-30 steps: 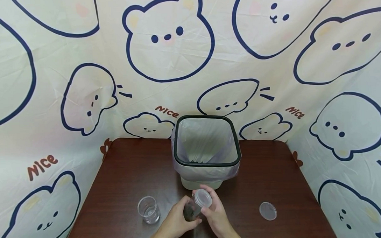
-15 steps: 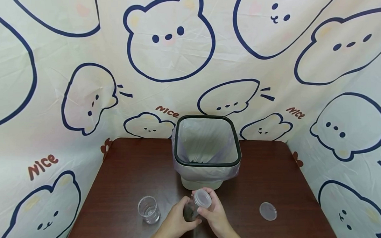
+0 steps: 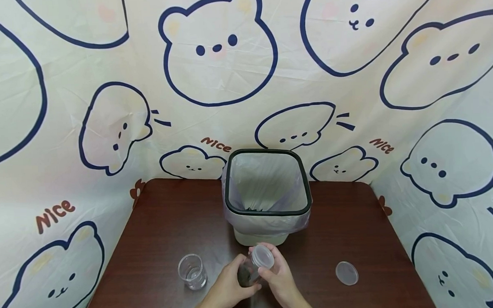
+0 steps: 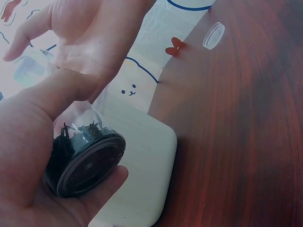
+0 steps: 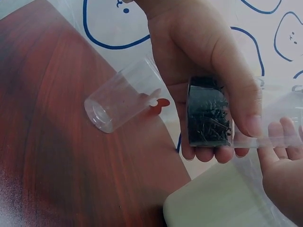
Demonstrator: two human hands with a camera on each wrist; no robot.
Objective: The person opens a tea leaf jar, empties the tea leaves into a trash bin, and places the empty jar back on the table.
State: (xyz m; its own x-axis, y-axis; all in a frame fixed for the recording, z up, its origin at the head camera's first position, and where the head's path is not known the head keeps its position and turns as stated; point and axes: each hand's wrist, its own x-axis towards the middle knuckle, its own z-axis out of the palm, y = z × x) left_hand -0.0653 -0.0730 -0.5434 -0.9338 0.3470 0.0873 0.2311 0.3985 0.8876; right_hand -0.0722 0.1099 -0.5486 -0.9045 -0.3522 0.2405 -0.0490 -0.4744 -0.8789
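A clear jar with dark, dry, leaf-like bits at its bottom is held at a tilt in front of the bin. My left hand grips its body near the base, fingers wrapped round behind and thumb in front. At the upper end, a translucent cap-like top sits between the thumb and fingers of my right hand. The right wrist view shows the dark bits gathered at the base end. In the left wrist view the jar's round base faces the camera.
Behind the hands stands a bin with a dark rim and a thin liner. An upright clear cup is at the left on the brown table. A clear round lid lies flat at the right.
My right hand's fingertips have dropped slightly, and its thumb has shifted a little at the jar's top. The left hand and the other things have stayed in place.
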